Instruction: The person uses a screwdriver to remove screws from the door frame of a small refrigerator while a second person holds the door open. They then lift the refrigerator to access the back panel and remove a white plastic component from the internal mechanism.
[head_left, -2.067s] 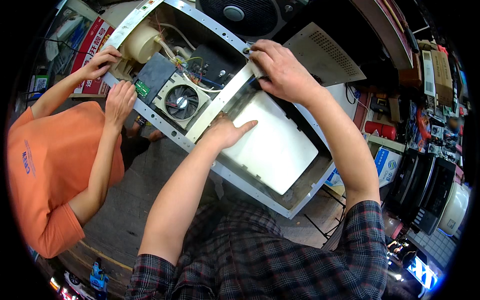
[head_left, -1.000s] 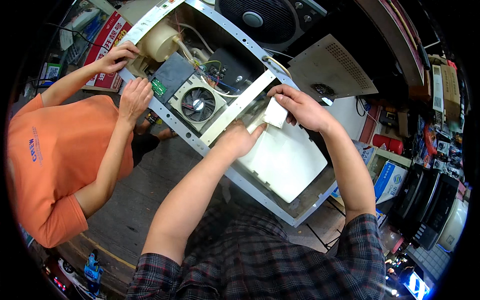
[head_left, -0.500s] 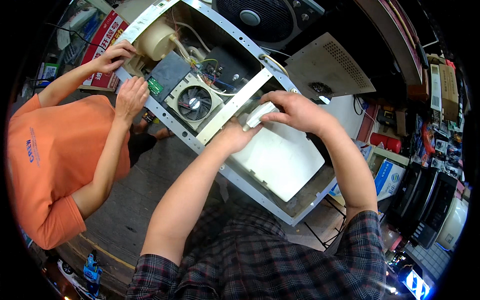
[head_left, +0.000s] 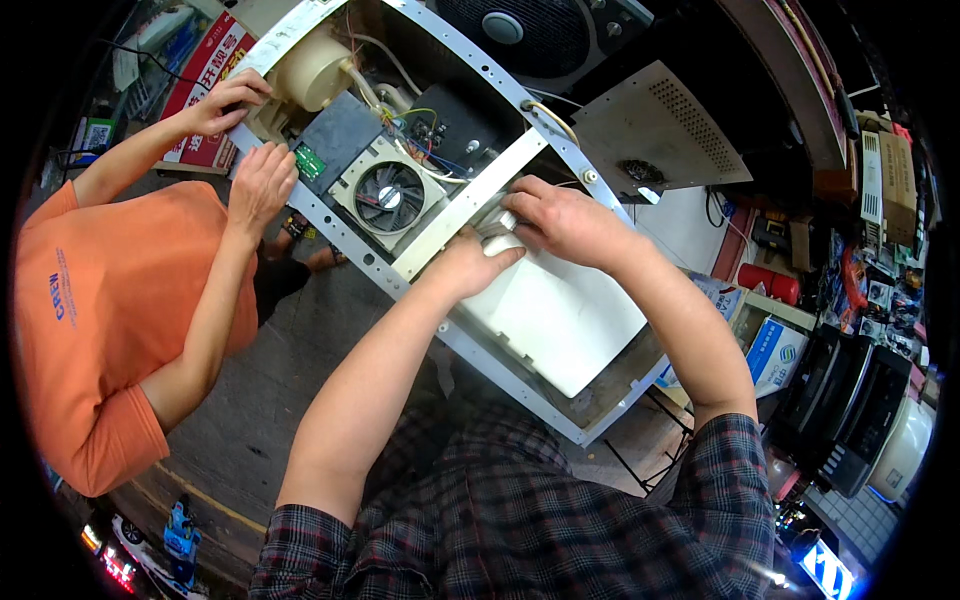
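Observation:
My left hand [head_left: 466,268] is bent over the near end of a white plastic box [head_left: 575,325], close to the metal crossbar. Its thumb lies on a rounded white part, while the other fingertips are partly hidden. My right hand [head_left: 568,224] curls its fingers around a small white block [head_left: 494,221], pressed down in the gap between box and crossbar [head_left: 476,208]. Box and crossbar belong to an opened appliance housing with a metal frame [head_left: 500,374]. Beyond the crossbar sit a square black fan [head_left: 390,197] and colored wires.
At the left, a person in an orange shirt [head_left: 130,310] rests both hands on the frame's edge. A cream round tank [head_left: 315,75] and a green circuit board [head_left: 308,162] are inside. A perforated panel [head_left: 660,130] leans behind; a black printer [head_left: 845,410] stands at right.
My right hand has moved slightly left and down, bringing the white block lower into the gap beside the crossbar. My left hand stays nearly in place. The other person's hands hardly moved.

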